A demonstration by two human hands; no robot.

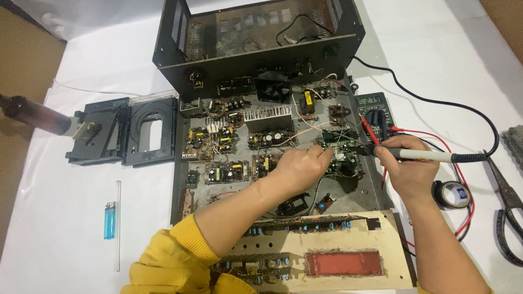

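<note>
My left hand [299, 166] rests with curled fingers on a small green circuit board [340, 155], pinching its edge, inside an opened electronic chassis [218, 188] filled with several boards. My right hand [408, 166] grips a white-handled soldering iron [430, 157] like a pen, its dark tip pointing left at the same green board. The iron's black cord [436, 100] loops away to the right and back. Yellow sleeves cover my upper arms.
A black metal cover [256, 38] stands behind the chassis. A multimeter [376, 111] with red leads lies right of the boards. Black tape roll [452, 193] and scissors [509, 209] sit at right. A disc drive tray [125, 130], blue lighter [109, 219] and clear tube [117, 223] lie left.
</note>
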